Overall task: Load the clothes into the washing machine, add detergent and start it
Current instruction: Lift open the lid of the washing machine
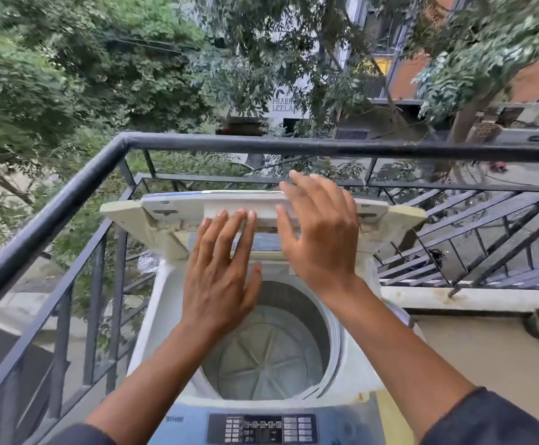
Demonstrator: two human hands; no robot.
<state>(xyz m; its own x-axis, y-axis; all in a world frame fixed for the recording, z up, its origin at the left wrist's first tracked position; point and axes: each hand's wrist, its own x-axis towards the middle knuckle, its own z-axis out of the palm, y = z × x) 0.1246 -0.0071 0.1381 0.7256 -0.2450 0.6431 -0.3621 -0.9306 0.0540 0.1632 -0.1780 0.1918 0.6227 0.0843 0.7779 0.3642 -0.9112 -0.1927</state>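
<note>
Head view, both hands (221,271) on raised lid (178,208) (fingertips blurred), drum (268,354) bare

Both arms stretched fwd, dark sleeves pushed up to approx the elbows. Left hand (221,271) flat, fingers straight & together, palm down. Right hand (321,229) a bit higher & further out, fingers spread, thumb out to the side.

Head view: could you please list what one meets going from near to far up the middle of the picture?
Control panel → drum → left hand → raised lid → black railing → trees.
</note>
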